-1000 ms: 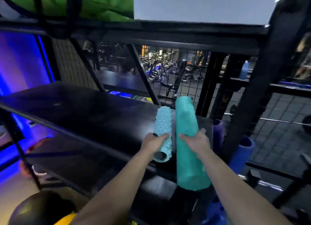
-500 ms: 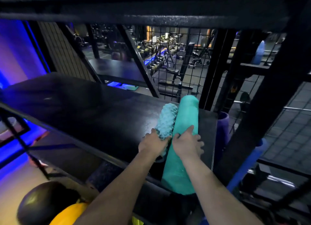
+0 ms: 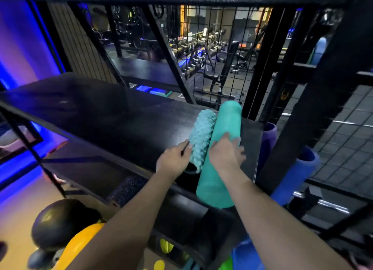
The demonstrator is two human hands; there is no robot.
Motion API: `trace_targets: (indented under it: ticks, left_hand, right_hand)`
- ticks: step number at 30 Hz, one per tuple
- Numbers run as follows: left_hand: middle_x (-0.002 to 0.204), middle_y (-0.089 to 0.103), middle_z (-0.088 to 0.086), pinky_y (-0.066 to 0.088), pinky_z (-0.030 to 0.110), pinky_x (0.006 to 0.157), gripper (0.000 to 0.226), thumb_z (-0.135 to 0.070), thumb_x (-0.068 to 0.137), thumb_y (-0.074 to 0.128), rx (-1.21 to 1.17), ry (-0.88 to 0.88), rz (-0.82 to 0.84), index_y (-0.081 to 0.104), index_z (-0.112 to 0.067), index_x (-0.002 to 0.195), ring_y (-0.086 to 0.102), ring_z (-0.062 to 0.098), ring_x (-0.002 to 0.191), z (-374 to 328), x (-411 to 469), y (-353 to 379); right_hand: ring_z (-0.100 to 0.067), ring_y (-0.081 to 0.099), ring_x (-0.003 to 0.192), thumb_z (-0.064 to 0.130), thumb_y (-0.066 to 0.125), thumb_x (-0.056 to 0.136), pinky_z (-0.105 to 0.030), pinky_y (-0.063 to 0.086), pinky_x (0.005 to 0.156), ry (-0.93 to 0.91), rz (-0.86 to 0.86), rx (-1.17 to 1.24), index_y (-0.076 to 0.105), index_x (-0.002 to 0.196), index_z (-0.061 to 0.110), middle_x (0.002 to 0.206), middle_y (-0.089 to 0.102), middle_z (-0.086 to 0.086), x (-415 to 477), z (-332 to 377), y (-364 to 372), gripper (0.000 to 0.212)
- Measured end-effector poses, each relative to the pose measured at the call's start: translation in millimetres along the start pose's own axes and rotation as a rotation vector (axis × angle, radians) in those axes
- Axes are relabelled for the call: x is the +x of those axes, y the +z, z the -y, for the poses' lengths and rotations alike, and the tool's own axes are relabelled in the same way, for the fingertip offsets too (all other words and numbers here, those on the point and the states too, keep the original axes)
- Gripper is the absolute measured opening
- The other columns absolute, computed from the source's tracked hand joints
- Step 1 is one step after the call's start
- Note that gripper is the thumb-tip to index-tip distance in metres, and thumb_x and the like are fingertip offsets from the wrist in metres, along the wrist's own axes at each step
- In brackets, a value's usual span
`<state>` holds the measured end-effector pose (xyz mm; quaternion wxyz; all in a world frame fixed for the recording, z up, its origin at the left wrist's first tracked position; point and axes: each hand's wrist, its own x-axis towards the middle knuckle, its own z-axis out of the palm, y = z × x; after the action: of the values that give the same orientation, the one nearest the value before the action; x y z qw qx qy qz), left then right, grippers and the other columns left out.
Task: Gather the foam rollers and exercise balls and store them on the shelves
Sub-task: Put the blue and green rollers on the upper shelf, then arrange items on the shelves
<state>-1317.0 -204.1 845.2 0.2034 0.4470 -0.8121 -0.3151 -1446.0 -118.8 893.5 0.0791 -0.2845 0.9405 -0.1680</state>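
Two foam rollers lie side by side at the right end of the black shelf (image 3: 96, 116). The knobbly light-blue roller (image 3: 201, 132) is the left one. My left hand (image 3: 173, 161) touches its near left side, with the fingers that show straight. The longer smooth teal roller (image 3: 220, 181) overhangs the shelf's front edge. My right hand (image 3: 224, 154) lies over it, thumb on its left and fingers draped down its right side. A black ball (image 3: 58, 223) and a yellow ball (image 3: 80, 247) sit low at the left.
A purple roller (image 3: 268, 136) and a blue roller (image 3: 298, 175) stand upright just right of the shelf, beside a thick black post (image 3: 314, 108). Wire mesh backs the rack. Another shelf beam runs overhead. Blue and green items show at the bottom edge.
Both rollers have slid further onto the shelf and now lie against each other. My left hand moved from gripping the knobbly roller's end to touching its side. The view dropped below the top shelf.
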Motion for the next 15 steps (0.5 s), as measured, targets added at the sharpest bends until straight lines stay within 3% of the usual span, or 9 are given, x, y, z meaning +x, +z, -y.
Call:
trace_targets:
  ticks: [3, 5, 8, 12, 15]
  left_hand:
    - [0.128, 0.069, -0.008, 0.053, 0.036, 0.098, 0.043, -0.051, 0.098, 0.045, 0.008, 0.146, -0.141, 0.063, -0.034, 0.133, 0.064, 0.016, 0.119, 27, -28, -18]
    - [0.127, 0.070, -0.007, 0.053, 0.032, 0.098, 0.036, -0.038, 0.098, 0.054, -0.013, 0.223, -0.193, 0.066, -0.028, 0.131, 0.066, 0.012, 0.113, 46, -44, -38]
    - [0.111, 0.075, -0.001, 0.055, 0.030, 0.087, 0.032, -0.024, 0.098, 0.058, -0.020, 0.230, -0.256, 0.067, -0.025, 0.129, 0.071, 0.015, 0.096, 92, -69, -73]
    - [0.112, 0.072, -0.005, 0.055, 0.031, 0.085, 0.036, -0.032, 0.098, 0.058, 0.028, 0.197, -0.219, 0.059, -0.030, 0.135, 0.069, 0.012, 0.098, 175, -113, -121]
    - [0.109, 0.066, -0.005, 0.055, 0.035, 0.084, 0.036, -0.037, 0.098, 0.057, 0.051, 0.171, -0.197, 0.055, -0.030, 0.133, 0.066, 0.012, 0.093, 238, -153, -156]
  right_hand:
    - [-0.040, 0.030, 0.143, 0.021, 0.051, 0.094, -0.066, 0.018, 0.116, -0.290, -0.111, -0.442, 0.050, 0.141, 0.013, 0.155, 0.035, -0.019, -20, 12, -7, 0.048]
    - [-0.037, 0.034, 0.142, 0.020, 0.056, 0.091, -0.064, 0.016, 0.118, -0.421, -0.177, -0.643, 0.056, 0.135, 0.016, 0.147, 0.046, -0.016, -34, 26, -14, 0.044]
    - [-0.033, 0.043, 0.134, 0.015, 0.053, 0.091, -0.059, 0.017, 0.120, -0.494, -0.236, -0.572, 0.060, 0.129, 0.018, 0.135, 0.058, -0.011, -62, 55, -12, 0.039]
    - [-0.033, 0.047, 0.129, 0.015, 0.056, 0.090, -0.053, 0.026, 0.118, -0.556, -0.263, -0.399, 0.061, 0.128, 0.016, 0.130, 0.061, -0.011, -124, 97, 37, 0.039]
    - [-0.034, 0.056, 0.117, 0.016, 0.060, 0.084, -0.048, 0.038, 0.107, -0.608, -0.257, -0.263, 0.065, 0.120, 0.015, 0.120, 0.066, -0.011, -183, 122, 108, 0.037]
